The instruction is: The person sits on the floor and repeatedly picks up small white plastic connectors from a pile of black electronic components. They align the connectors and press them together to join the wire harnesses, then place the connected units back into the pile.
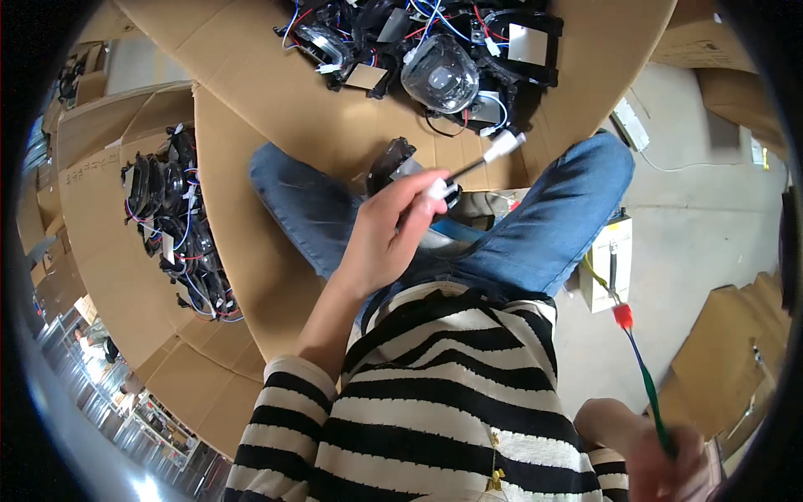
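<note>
My left hand (386,230) is raised over my lap, thumb and forefinger pinching a small white plug connector (437,189). From the pinch, a short black cable (470,171) slants up to the right and ends in a second white connector (504,145). Below and behind these fingers sits a black lamp unit (390,161), partly covered by the hand. At the lower right, my right hand (673,464) is smeared by motion and closed round a green cable (656,402). A red connector (623,315) is at that cable's far end.
An opened cardboard box (238,71) in front holds several black lamps (439,75) with loose wires. Another carton (104,226) at the left holds more lamps (171,197). On the floor at the right are a white box with a handle (609,272) and a power strip (629,124).
</note>
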{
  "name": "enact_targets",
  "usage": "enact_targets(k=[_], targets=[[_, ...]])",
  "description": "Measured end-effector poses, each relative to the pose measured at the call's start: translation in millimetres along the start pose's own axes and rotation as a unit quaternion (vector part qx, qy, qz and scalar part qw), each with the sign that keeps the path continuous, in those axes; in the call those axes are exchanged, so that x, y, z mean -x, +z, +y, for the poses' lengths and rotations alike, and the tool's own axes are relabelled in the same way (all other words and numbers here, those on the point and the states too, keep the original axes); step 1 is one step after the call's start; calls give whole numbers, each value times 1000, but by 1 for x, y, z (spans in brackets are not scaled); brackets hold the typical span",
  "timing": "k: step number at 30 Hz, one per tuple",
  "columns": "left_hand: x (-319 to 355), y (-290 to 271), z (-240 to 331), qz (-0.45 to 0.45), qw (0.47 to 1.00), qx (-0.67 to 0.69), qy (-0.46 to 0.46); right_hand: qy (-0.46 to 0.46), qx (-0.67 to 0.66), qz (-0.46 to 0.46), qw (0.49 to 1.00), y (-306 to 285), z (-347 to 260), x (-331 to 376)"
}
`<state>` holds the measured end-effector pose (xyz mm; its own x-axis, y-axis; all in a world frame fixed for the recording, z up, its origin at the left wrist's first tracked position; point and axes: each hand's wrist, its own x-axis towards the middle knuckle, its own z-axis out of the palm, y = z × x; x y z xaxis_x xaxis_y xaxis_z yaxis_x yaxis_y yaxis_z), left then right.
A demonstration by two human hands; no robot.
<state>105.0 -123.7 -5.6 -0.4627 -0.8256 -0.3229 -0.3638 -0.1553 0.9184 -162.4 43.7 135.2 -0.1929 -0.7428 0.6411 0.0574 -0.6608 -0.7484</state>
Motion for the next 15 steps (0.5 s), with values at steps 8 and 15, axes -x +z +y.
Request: enact_targets(k=[8, 15], targets=[[20, 11, 23, -74, 991, 101, -35, 380, 6, -10, 925, 58, 96, 28], [27, 22, 27, -111, 982, 36, 149, 443, 32, -7, 896, 68, 104, 39]])
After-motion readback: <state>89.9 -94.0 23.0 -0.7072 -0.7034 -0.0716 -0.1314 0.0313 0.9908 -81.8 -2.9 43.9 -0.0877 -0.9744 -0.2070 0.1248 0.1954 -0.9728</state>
